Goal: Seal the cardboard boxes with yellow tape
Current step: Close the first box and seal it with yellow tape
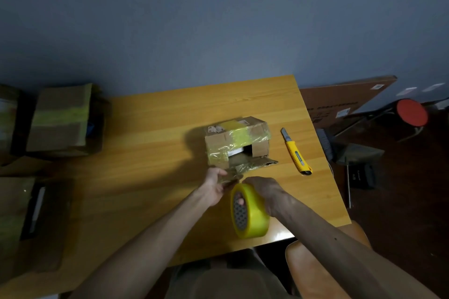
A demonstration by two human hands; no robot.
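Note:
A small cardboard box (237, 138) sits mid-table, with yellow tape over its top and front left; its near side is open and a flap hangs down toward me. My right hand (263, 193) grips a large roll of yellow tape (250, 211), held on edge just in front of the box. My left hand (216, 185) pinches the lowered flap and the loose tape end at the box's near lower edge. A yellow utility knife (296, 152) lies on the table to the right of the box.
The wooden table (145, 153) has its right edge close to the knife. Taped cardboard boxes (60, 119) stand on the floor at left, another (26, 221) nearer. A red stool (411, 113), a flat carton and a brush are at right. A chair back (315, 269) is below.

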